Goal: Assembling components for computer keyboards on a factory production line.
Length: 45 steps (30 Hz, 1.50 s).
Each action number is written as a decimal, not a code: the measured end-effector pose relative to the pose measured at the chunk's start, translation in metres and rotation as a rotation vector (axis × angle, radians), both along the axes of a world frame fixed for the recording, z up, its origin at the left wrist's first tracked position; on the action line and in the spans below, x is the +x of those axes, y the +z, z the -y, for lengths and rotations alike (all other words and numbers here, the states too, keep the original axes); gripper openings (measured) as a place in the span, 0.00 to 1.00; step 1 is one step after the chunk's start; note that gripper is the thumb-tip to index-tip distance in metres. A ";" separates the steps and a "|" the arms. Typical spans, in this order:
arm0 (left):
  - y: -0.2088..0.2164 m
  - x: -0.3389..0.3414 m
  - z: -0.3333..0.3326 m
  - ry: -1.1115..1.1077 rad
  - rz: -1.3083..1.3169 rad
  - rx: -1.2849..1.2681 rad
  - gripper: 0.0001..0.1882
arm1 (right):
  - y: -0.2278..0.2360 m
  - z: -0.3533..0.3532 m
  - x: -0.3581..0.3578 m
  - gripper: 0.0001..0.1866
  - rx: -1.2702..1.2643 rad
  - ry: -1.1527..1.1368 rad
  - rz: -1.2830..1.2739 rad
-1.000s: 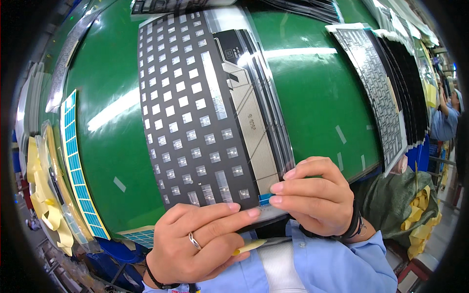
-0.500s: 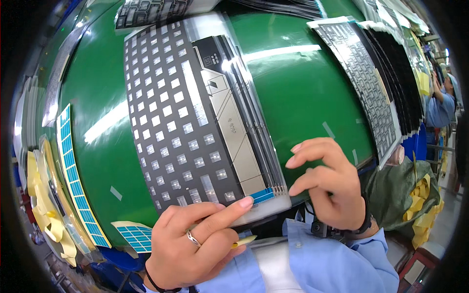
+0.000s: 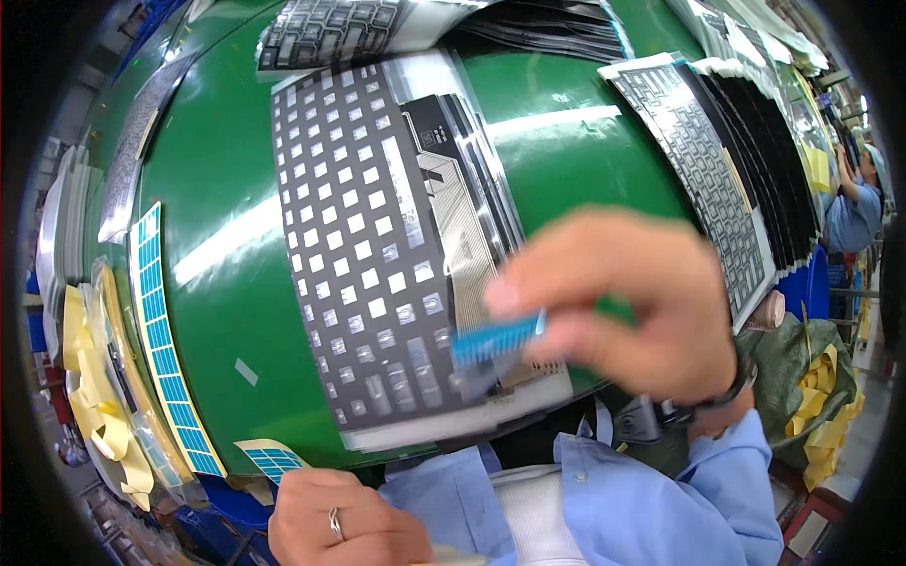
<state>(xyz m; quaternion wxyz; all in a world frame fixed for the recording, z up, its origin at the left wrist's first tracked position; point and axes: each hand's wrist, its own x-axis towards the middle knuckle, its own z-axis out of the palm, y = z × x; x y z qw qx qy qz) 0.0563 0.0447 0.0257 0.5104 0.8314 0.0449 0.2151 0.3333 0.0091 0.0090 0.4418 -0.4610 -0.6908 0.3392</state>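
A dark keyboard membrane sheet (image 3: pixel 363 226) with rows of clear and white squares lies in front of me on a green tabletop. Its silvery circuit film (image 3: pixel 465 247) runs down the right side. My right hand (image 3: pixel 623 302), smeared by motion, pinches a small blue strip (image 3: pixel 495 341) between thumb and fingers, just above the sheet's near right corner. Blur hides whether the strip is joined to the film. Closed at the table's near left edge, my left hand (image 3: pixel 344 528) holds a thin pale-yellow piece (image 3: pixel 448 559), mostly hidden, beside a small sheet of blue labels (image 3: pixel 274 458).
A long blue label strip (image 3: pixel 175 363) lies to the left, near crumpled yellow paper (image 3: pixel 92 396). More membrane sheets (image 3: pixel 349 33) are stacked at the far side. Another stack (image 3: pixel 703 156) sits on the right. A person (image 3: pixel 854 203) works at far right.
My right hand has moved left over the membrane and now holds the blue strip up. My left hand has drawn back toward me from the sheet. The whole view has shifted slightly.
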 end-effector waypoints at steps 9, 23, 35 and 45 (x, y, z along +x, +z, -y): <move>-0.024 0.010 0.002 0.434 -0.223 -0.099 0.13 | -0.003 -0.131 0.132 0.20 0.108 -0.709 0.055; -0.011 0.006 -0.017 0.438 -0.202 -0.330 0.12 | -0.021 0.048 -0.042 0.12 0.292 0.248 0.014; -0.007 0.032 -0.003 0.439 -0.321 0.128 0.07 | -0.029 0.066 -0.013 0.10 0.190 -0.143 0.149; -0.027 0.039 0.006 0.184 -0.243 0.471 0.13 | -0.046 0.064 -0.018 0.14 0.170 -0.214 0.229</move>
